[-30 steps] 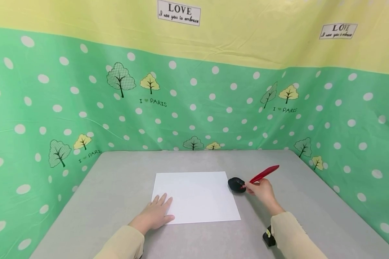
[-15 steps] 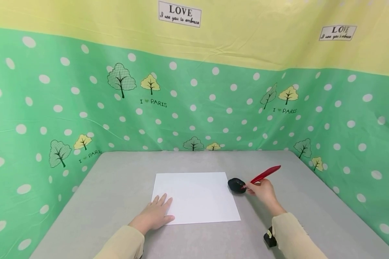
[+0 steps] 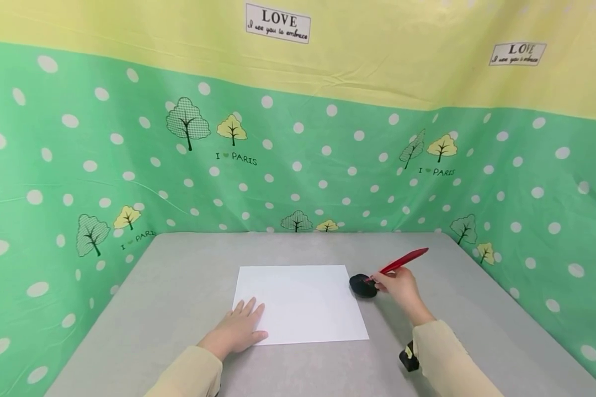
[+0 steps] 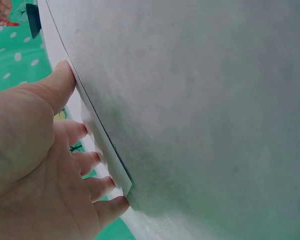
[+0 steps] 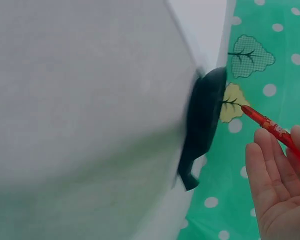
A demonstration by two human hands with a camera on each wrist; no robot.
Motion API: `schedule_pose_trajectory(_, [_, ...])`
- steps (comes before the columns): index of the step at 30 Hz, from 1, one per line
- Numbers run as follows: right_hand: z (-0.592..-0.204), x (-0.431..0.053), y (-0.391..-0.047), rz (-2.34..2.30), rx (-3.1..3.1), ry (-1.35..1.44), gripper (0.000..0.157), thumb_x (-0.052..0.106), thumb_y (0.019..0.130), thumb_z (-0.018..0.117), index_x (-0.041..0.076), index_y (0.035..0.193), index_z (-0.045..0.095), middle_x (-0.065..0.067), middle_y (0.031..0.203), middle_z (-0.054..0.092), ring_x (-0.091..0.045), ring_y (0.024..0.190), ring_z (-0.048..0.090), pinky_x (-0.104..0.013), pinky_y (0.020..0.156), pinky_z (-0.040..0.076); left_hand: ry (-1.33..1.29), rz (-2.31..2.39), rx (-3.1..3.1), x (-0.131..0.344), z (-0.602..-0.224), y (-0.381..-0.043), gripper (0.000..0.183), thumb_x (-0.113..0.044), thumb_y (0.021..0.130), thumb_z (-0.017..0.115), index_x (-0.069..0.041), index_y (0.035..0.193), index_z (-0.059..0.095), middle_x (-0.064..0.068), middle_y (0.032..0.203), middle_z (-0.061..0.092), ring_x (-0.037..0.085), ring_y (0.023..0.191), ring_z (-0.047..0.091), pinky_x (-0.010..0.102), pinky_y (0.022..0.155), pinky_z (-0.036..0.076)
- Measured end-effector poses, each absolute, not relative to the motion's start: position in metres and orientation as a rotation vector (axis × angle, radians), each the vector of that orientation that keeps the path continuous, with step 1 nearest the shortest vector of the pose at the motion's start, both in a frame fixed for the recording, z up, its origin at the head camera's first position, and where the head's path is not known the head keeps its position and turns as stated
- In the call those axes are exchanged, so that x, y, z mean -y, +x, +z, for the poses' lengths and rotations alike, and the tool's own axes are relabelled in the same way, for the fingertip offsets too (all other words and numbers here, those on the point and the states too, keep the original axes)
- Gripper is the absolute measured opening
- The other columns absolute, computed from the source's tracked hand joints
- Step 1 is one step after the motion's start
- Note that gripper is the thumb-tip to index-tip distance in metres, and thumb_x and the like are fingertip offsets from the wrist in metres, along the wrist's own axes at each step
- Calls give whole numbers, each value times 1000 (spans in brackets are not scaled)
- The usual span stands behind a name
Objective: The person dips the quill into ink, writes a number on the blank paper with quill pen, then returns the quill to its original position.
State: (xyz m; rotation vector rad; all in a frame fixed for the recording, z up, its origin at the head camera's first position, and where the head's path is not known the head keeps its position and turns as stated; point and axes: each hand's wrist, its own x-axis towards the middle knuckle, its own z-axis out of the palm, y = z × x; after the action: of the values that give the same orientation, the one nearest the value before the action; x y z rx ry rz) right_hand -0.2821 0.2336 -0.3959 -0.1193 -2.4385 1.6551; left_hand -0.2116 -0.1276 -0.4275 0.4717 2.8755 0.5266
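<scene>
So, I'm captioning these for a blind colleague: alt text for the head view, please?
A person's right hand holds a red pen angled toward a rounded black object, while their left hand lies at the left edge of a white sheet. Behind the grey table hangs a green and yellow cloth.

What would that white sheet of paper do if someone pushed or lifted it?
The white sheet of paper looks thin, so it's probably light and would likely flop if lifted by one edge. Pushed, it might slide on the smooth-looking gray table, though the left hand on its edge would likely hold it back.
</scene>
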Motion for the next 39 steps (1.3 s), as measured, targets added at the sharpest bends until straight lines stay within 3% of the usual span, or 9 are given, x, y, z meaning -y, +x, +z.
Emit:
schedule_pose_trajectory(8, [-386,-213,-292,1673,2441,-119,18,5,85,64,-9,91,56,-22,83,66,-29,70,67,-27,59,55,466,502,-2882,128,-429,-212,64,-36,89,58,2,136,39,26,143,27,48,130,18,61,102,18])
schedule_pose_trajectory(20, [-385,-185,-310,1708,2420,-113,15,4,84,65,-7,89,56,-20,83,66,-34,74,65,-41,69,55,442,467,-2878,127,-428,-212,66,-38,88,59,1,137,39,25,144,26,47,130,18,60,103,18])
schedule_pose_trajectory(30, [-384,-171,-313,1726,2418,-107,14,4,83,66,-4,87,55,-17,82,65,-21,66,64,-45,73,53,425,458,-2878,126,-425,-212,66,-37,87,60,1,136,39,25,144,26,47,131,18,59,103,19])
schedule_pose_trajectory(39, [-388,-162,-317,1700,2460,-96,14,7,84,65,-2,88,55,-22,88,66,-35,75,65,-45,72,53,419,457,-2865,125,-420,-210,65,-37,88,60,1,136,40,25,144,27,47,130,19,59,103,19])
